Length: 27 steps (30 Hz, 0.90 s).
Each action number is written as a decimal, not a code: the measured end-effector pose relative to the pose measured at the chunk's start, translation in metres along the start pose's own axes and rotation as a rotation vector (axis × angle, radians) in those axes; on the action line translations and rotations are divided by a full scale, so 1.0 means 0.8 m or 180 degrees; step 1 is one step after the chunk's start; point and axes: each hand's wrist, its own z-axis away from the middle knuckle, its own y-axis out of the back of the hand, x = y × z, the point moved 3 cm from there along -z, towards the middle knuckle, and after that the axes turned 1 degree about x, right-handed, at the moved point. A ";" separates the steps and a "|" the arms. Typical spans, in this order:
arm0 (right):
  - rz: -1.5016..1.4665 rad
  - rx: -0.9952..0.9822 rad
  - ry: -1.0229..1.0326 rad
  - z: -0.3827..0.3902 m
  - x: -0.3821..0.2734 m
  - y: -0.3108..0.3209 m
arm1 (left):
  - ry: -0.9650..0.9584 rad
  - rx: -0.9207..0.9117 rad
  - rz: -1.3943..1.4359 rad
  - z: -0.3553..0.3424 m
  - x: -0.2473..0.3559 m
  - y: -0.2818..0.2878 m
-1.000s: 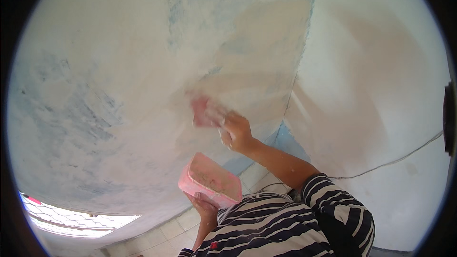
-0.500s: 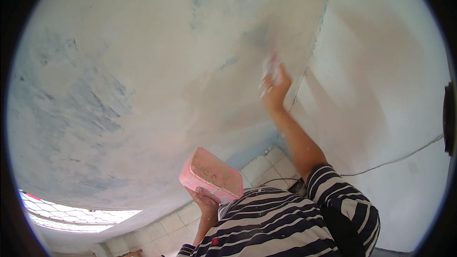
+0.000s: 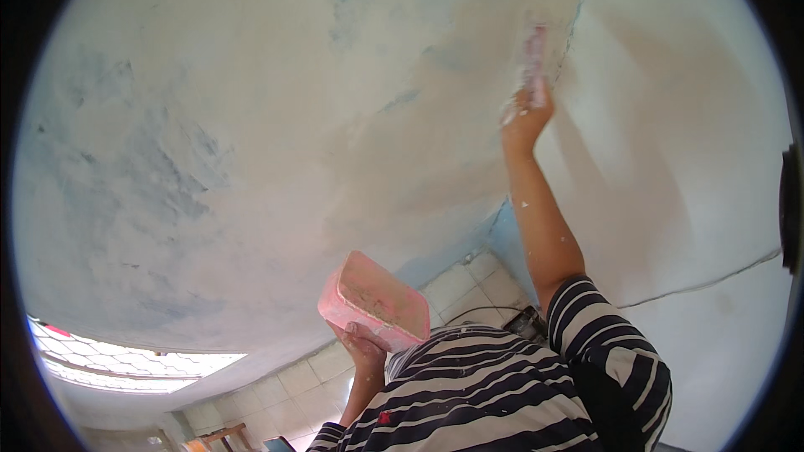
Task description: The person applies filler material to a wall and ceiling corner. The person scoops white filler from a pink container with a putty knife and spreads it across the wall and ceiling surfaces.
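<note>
My left hand (image 3: 366,350) grips a pink rectangular plastic tub (image 3: 378,336) from beneath and the side. Greyish paste smears its inside and rim, and the tub tilts in front of my striped shirt. High up near the wall corner, my right hand (image 3: 528,117) is closed round a pinkish putty knife (image 3: 534,50), blurred by motion. White paste coats the fingers. The knife is at the wall (image 3: 276,134), which has a patchy off-white skim with blue-grey showing through; whether its blade touches the surface I cannot tell.
To the right, a pale side wall (image 3: 720,351) meets the patchy wall along a cracked corner line. A thin cord (image 3: 703,291) runs across it. Below are floor tiles (image 3: 469,285), a dark box with a cable (image 3: 526,324), a grilled window (image 3: 126,368) and wooden furniture (image 3: 222,435).
My right hand has moved up and right with the putty knife, closer to the corner. My left hand and the tub stay nearly in place.
</note>
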 end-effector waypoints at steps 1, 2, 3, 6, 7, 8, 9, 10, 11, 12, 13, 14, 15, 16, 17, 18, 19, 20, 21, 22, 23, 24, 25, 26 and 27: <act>0.0508 -0.0158 0.0555 0.009 0.004 -0.017 | 0.0002 -0.0003 -0.0004 0.002 -0.001 0.002; 0.0228 -0.0153 0.0771 0.035 0.011 -0.036 | -0.0002 -0.0011 -0.0014 0.004 -0.002 0.002; 0.0233 -0.0339 0.1061 0.066 0.004 -0.048 | -0.0007 0.0014 -0.0020 0.005 -0.001 0.006; 0.0542 -0.0855 0.1735 0.132 -0.025 -0.047 | -0.0017 0.0048 -0.0034 0.011 0.000 0.010; 0.0345 -0.1307 0.1804 0.143 -0.028 -0.043 | -0.0033 0.0039 -0.0063 0.012 0.002 0.012; 0.0142 -0.1760 0.1868 0.149 -0.030 -0.039 | -0.0012 0.0047 -0.0029 0.012 -0.001 0.018; 0.0154 -0.1529 0.1647 0.140 -0.009 -0.022 | -0.0007 0.0039 0.0012 0.013 -0.002 0.020; -0.0144 -0.1193 0.1171 0.125 0.000 -0.011 | 0.0062 0.0040 0.0095 0.015 -0.002 0.018; -0.0519 -0.0813 0.0733 0.112 0.011 -0.001 | 0.0075 0.0036 0.0084 0.018 0.000 0.018; -0.0761 -0.0588 0.0354 0.090 0.000 0.000 | 0.0158 0.0026 0.0132 0.021 0.007 0.012; -0.1025 -0.0334 0.0006 0.067 -0.014 0.001 | 0.0239 0.0004 0.0193 0.024 0.012 0.008; -0.0833 -0.0345 -0.0019 0.048 -0.023 0.006 | 0.0240 0.0016 0.0187 0.028 0.008 0.013; -0.0853 -0.0343 -0.0024 0.038 -0.027 0.003 | 0.0191 0.0095 0.0150 0.030 0.005 0.017; -0.0990 -0.0260 -0.0249 0.031 -0.027 0.001 | 0.0139 0.0176 0.0114 0.031 0.005 0.023; -0.1128 -0.0179 -0.0477 0.025 -0.025 -0.002 | 0.0118 0.0184 0.0100 0.032 0.006 0.030; -0.1022 -0.0210 -0.0292 0.024 -0.002 -0.002 | 0.0265 0.0267 0.0184 0.032 0.007 0.031; -0.1028 -0.0246 -0.0308 0.037 0.009 -0.007 | 0.0415 0.0390 0.0275 0.037 0.006 0.032; -0.0072 -0.0310 0.0385 0.056 0.014 -0.013 | 0.0408 0.0428 0.0280 0.037 0.007 0.033; 0.0862 -0.0394 0.1078 0.079 0.009 -0.025 | 0.0381 0.0351 0.0144 0.033 0.006 0.036; 0.0949 -0.0462 0.1497 0.107 -0.003 -0.037 | 0.0349 0.0267 0.0010 0.030 0.005 0.036; 0.1027 -0.0509 0.1929 0.139 -0.017 -0.044 | 0.0318 0.0310 0.0025 0.030 0.004 0.033; 0.0907 -0.0895 0.1956 0.174 -0.025 -0.047 | 0.0274 0.0223 0.0055 0.028 0.003 0.030; 0.0790 -0.1272 0.1979 0.202 -0.030 -0.046 | 0.0232 0.0128 0.0079 0.028 0.002 0.027; 0.0767 -0.1271 0.1989 0.214 -0.032 -0.035 | 0.0208 0.0133 0.0080 0.029 0.005 0.021; 0.0630 -0.1708 0.2175 0.218 -0.034 -0.026 | 0.0328 0.0240 0.0051 0.032 0.007 0.010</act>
